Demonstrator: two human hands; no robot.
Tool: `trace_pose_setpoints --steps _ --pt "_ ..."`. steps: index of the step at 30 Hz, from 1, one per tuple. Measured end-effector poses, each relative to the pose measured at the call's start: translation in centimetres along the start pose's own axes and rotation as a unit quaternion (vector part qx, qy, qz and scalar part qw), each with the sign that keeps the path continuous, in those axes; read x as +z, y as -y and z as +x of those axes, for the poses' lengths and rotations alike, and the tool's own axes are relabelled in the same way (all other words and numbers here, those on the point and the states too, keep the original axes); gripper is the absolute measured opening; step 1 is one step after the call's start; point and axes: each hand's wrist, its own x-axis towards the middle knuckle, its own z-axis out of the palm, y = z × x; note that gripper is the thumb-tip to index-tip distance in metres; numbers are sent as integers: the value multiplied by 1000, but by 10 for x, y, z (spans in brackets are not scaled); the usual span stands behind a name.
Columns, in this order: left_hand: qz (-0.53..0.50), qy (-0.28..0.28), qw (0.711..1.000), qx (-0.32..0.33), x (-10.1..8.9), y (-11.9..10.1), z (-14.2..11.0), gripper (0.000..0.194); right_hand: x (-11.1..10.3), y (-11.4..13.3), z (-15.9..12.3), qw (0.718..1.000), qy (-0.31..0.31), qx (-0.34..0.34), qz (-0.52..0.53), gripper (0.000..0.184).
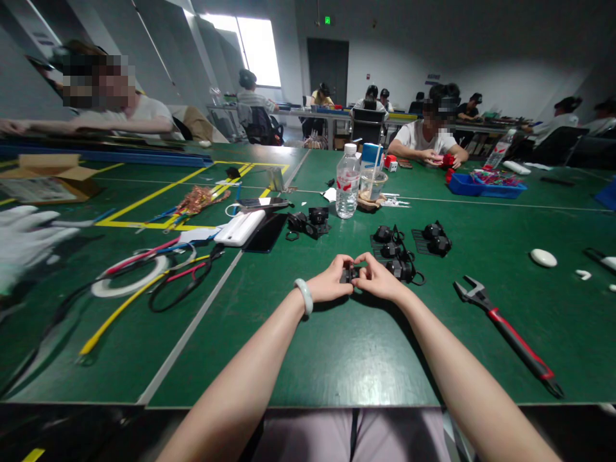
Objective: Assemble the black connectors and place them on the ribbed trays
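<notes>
Left hand point(332, 280) and right hand point(378, 278) are both closed, fingertips on one small black fitting point(350, 274) between them, over the green tabletop point(240, 366). Surface, left to right: white glove point(29, 240), white ring point(162, 265), water bottle point(347, 192), further black fittings point(397, 253), adjustable wrench point(513, 337). Room, left to right: seated co-worker point(149, 115), bright window point(260, 54), dark door point(328, 70), second co-worker point(409, 141).

The table point(356, 350) is green, the held part point(355, 273) apparently black.
</notes>
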Motion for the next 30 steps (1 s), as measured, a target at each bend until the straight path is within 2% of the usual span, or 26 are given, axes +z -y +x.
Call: trace_pose_setpoints --steps 3,7,21,30 --pt "-2 -2 1000 -1 0 -1 0 48 -1 3 -3 999 31 -11 19 44" --pt "0 -6 1000 4 0 -1 0 47 -1 4 -4 998 51 -21 4 44" --pt "0 -12 1000 29 0 5 1 47 -1 4 -3 999 40 -25 -20 37" --pt "-8 -11 1000 19 -1 1 -1 45 0 2 -2 999 31 -21 -26 35"
